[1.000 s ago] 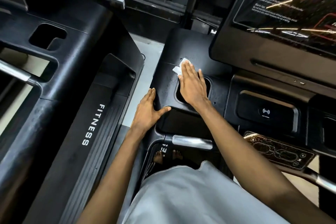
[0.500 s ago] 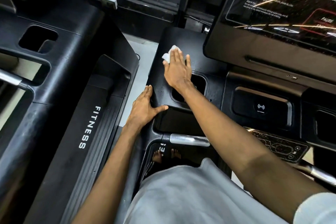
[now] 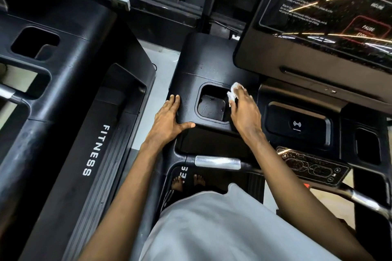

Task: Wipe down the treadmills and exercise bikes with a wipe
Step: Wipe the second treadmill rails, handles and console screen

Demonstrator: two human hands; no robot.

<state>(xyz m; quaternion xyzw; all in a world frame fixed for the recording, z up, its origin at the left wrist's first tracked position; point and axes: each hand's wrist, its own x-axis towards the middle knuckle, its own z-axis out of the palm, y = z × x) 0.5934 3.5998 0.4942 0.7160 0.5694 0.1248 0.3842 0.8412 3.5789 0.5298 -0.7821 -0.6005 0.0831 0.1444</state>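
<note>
I stand on a black treadmill whose console point(image 3: 203, 63) is in front of me. My right hand point(image 3: 244, 112) presses a crumpled white wipe point(image 3: 233, 91) onto the right rim of the square cup holder point(image 3: 212, 106), and the wipe pokes out past my fingertips. With fingers straight, my left hand point(image 3: 169, 118) rests flat on the console's left edge and holds nothing; its thumb points toward the cup holder.
The touch screen point(image 3: 328, 6) hangs over the upper right. Right of my hand lie a wireless charging pad point(image 3: 297, 125) and a button panel point(image 3: 314, 167). A silver handlebar grip point(image 3: 217, 162) crosses below. A neighbouring treadmill point(image 3: 74, 112) marked FITNESS stands on the left.
My right hand slid the wipe from the console top beyond the cup holder back and rightward to the holder's right rim. The left hand stayed put.
</note>
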